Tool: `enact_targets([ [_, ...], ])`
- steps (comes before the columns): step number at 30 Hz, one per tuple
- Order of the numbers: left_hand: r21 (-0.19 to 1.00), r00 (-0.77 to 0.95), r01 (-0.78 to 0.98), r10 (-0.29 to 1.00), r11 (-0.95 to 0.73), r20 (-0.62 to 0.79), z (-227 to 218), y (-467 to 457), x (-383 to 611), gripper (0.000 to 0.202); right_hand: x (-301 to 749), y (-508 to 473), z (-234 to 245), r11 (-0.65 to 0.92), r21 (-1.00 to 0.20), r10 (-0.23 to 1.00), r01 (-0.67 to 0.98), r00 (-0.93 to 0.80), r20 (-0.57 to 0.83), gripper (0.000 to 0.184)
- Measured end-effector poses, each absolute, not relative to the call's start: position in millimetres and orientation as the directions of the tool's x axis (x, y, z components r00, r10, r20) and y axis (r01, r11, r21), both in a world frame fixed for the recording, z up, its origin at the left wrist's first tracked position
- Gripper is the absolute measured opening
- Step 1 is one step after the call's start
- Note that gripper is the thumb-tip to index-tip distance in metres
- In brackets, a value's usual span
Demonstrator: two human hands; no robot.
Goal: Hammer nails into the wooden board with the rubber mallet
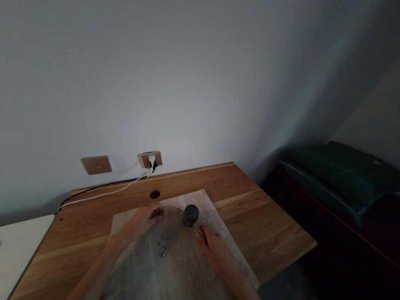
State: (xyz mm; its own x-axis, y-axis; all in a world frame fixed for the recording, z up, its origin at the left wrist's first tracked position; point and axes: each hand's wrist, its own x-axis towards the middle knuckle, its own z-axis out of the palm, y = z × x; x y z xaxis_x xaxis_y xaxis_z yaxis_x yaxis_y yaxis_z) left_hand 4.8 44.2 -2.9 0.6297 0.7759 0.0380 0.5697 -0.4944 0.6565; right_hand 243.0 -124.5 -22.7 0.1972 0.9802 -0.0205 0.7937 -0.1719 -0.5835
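Observation:
My right hand (pixel 212 246) is wrapped round the light handle of a hammer (pixel 191 215), whose dark, round head is over the far part of a pale wooden board (pixel 180 278). My left hand (pixel 148 218) is at the board's far left part, fingers curled in; whatever they may hold is hidden. Between the left hand and the hammer head, tiny upright bits that look like nails (pixel 170 211) show on the board, too small to tell for sure. Nearer to me, several loose metal nails or screws (pixel 163 249) lie on the board.
Beneath the board is a wooden table (pixel 263 227) with a round cable hole (pixel 155 194). White and black cables (pixel 111 191) run along its back edge to a wall socket (pixel 151 159). A white surface (pixel 9 249) adjoins on the left; a green cushion (pixel 346 173) lies far right.

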Motion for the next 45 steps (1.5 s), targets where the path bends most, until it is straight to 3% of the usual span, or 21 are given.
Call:
enact_targets([
  [5,0.645,0.594,0.573,0.798,-0.506,0.097,-11,50,1,0.021,243,-124,-20,-0.182,-0.576,0.982,0.797,0.176,-0.068,0.033],
  [11,0.614,0.637,0.577,0.768,-0.538,0.074,-10,47,2,0.037,244,-124,-20,-0.188,-0.578,0.982,0.794,0.17,-0.085,0.034],
  [17,0.548,0.673,0.576,0.732,-0.607,0.103,-7,43,7,0.034,243,-125,-17,-0.186,-0.589,0.982,0.787,0.168,-0.085,0.034],
  [25,0.661,0.634,0.511,0.76,-0.549,0.141,-16,44,9,0.017,244,-126,-19,-0.175,-0.608,0.984,0.774,0.162,-0.077,0.034],
  [28,0.664,0.627,0.481,0.754,-0.573,0.196,-24,46,5,0.019,245,-125,-18,-0.165,-0.617,0.985,0.77,0.156,-0.069,0.031],
  [36,0.71,0.566,0.492,0.805,-0.504,0.179,-35,48,1,0.035,219,-89,16,-0.068,-0.63,0.998,0.774,0.055,-0.041,0.026],
  [42,0.744,0.539,0.492,0.829,-0.453,0.148,-33,47,1,0.028,193,-68,18,-0.067,-0.598,0.998,0.799,0.043,-0.054,0.027],
  [45,0.761,0.539,0.468,0.828,-0.449,0.157,-32,46,1,0.036,188,-68,16,-0.076,-0.57,0.996,0.818,0.042,-0.073,0.028],
])
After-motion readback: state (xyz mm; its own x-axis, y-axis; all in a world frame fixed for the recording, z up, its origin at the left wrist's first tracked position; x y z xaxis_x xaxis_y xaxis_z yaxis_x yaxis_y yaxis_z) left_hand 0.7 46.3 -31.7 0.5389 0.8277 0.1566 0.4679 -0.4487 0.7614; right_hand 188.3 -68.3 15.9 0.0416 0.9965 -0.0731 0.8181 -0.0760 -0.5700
